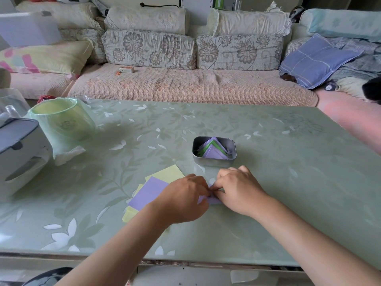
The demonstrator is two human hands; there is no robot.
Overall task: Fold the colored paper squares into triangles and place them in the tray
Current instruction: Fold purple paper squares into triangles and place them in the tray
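1. Left hand (185, 195) and right hand (237, 190) are both pinching one lilac sheet (214, 200) down on the table (288, 182), probably lining up corners for the crease.
2. Unfolded stack (148, 195) is lying just left, within reach.
3. Tray (212, 163) is sitting just beyond the hands, holding folded triangles (214, 150).

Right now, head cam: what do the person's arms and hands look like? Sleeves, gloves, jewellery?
Both hands are bare: the left hand and right hand wear no gloves, and no rings show. The left forearm and right forearm are uncovered down to the frame's edge, with no sleeve, watch, bracelet or marking in view.
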